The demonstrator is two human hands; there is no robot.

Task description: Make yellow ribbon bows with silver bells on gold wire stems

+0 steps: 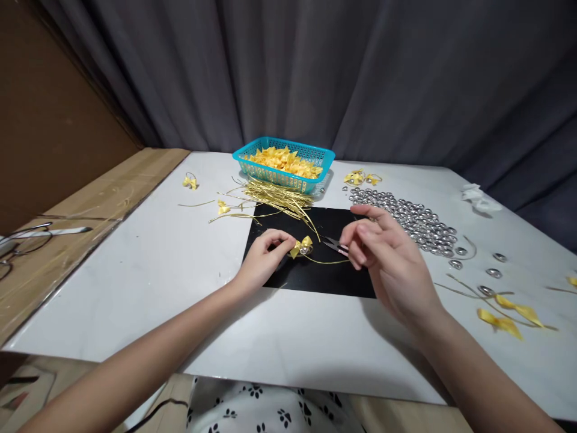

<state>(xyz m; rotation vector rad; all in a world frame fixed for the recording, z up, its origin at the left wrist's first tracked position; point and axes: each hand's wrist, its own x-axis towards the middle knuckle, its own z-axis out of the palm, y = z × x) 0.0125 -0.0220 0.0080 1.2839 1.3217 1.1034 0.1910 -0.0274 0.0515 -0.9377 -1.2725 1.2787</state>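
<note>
My left hand (265, 255) is closed in a pinch at the left side of a small yellow ribbon bow (301, 246) with a silver bead at its middle. A gold cord (327, 262) runs from the bow toward my right hand (392, 258). That hand is raised over the mat's right side, its fingers loosely curled and apart, with nothing plainly gripped. Behind its fingertips a pair of snips (334, 244) shows its blades pointing left; the handles are partly hidden. Underneath lies a black mat (311, 281).
A blue basket (327, 155) full of yellow bows stands at the back. Before it lies a bundle of gold cords (279, 197). Silver beads (410, 216) spread on the right, near loose bows (500, 322) and a white tissue (480, 198). Eyeglasses (27, 237) rest on cardboard at left.
</note>
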